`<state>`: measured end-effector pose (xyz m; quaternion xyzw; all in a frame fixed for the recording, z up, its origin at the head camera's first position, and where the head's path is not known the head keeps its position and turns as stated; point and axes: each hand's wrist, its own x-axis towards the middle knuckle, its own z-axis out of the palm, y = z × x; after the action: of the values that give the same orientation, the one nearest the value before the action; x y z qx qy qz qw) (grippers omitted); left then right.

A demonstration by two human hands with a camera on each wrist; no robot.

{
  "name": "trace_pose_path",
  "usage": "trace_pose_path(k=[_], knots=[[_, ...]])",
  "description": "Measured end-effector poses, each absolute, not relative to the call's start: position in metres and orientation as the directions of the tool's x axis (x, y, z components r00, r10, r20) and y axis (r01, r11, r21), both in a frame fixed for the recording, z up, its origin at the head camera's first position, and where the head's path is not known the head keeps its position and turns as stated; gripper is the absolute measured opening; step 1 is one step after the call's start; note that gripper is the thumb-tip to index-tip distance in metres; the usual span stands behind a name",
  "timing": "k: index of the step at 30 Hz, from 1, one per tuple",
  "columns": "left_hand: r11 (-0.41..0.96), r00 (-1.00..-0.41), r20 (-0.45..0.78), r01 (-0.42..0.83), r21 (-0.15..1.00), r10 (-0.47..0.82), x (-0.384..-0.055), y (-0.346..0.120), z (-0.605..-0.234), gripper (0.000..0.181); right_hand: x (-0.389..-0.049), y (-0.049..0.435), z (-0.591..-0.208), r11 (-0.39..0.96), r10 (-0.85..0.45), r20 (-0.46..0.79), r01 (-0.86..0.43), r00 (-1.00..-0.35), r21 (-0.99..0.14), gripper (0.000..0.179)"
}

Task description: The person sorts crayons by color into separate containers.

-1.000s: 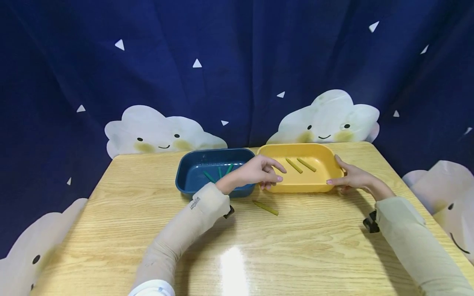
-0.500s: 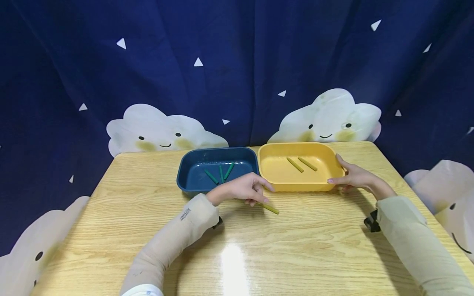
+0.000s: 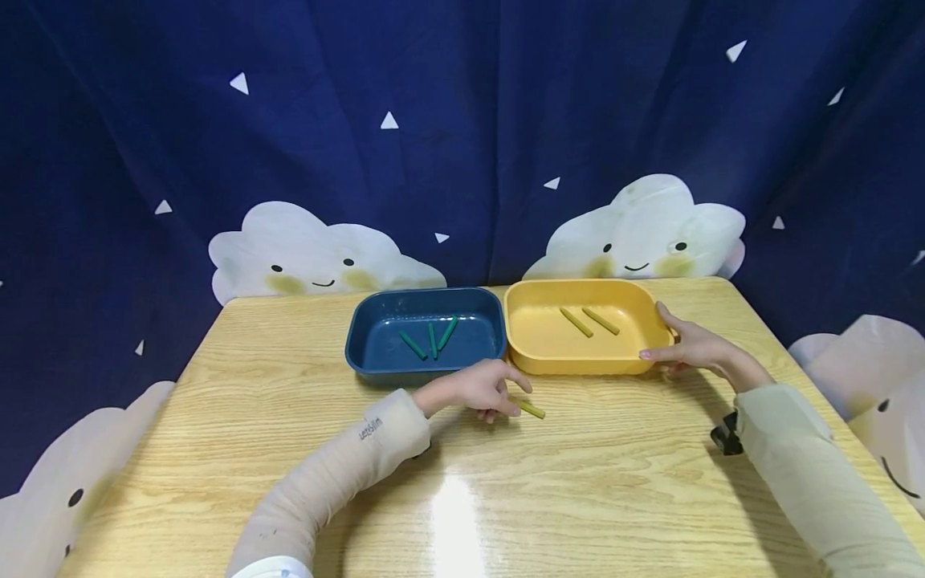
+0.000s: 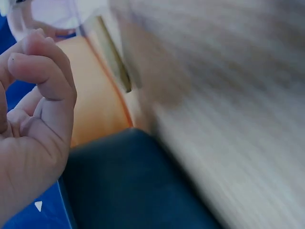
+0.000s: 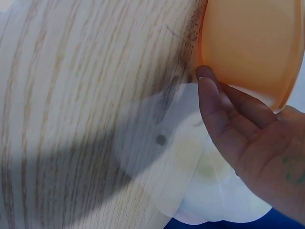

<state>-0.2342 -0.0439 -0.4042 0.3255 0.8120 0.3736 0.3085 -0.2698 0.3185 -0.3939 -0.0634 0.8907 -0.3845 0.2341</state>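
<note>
My left hand (image 3: 486,388) is low over the table in front of the two bins, its fingers bent loosely. Its fingertips overlap a yellow crayon (image 3: 531,409) on the table in the head view. In the left wrist view a gap separates that hand (image 4: 40,95) from the crayon (image 4: 113,55). At the right end of the yellow bin (image 3: 578,365), my right hand (image 3: 695,347) grips the corner, thumb and forefinger at the rim. The right wrist view has its fingers (image 5: 217,107) against the bin's outer wall (image 5: 248,47). Two yellow crayons (image 3: 600,321) lie inside this bin.
A dark blue bin (image 3: 422,377) stands against the left side of the yellow one, with three green crayons (image 3: 413,345) in it. Both are near the back edge of the wooden table (image 3: 578,498), before a navy curtain (image 3: 433,120) with clouds.
My left hand has come back from over the yellow bin, down and toward me, to the crayon on the table. My right hand keeps its grip on the yellow bin.
</note>
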Motion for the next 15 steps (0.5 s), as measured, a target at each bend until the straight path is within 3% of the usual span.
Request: trace_pose_path(k=[7, 15], knots=[[0.597, -0.618, -0.329, 0.292, 0.747, 0.714, -0.2265, -0.0421, -0.4121, 0.044, -0.2698, 0.3192, -0.3939, 0.694, -0.296, -0.366, 0.065, -0.882, -0.717, 0.109], [0.654, -0.657, -0.309, 0.376, 0.656, 0.688, -0.2257, -0.0423, -0.4137, 0.025, -0.2688, 0.3184, -0.3935, 0.671, -0.310, -0.366, 0.070, -0.878, -0.738, 0.110]])
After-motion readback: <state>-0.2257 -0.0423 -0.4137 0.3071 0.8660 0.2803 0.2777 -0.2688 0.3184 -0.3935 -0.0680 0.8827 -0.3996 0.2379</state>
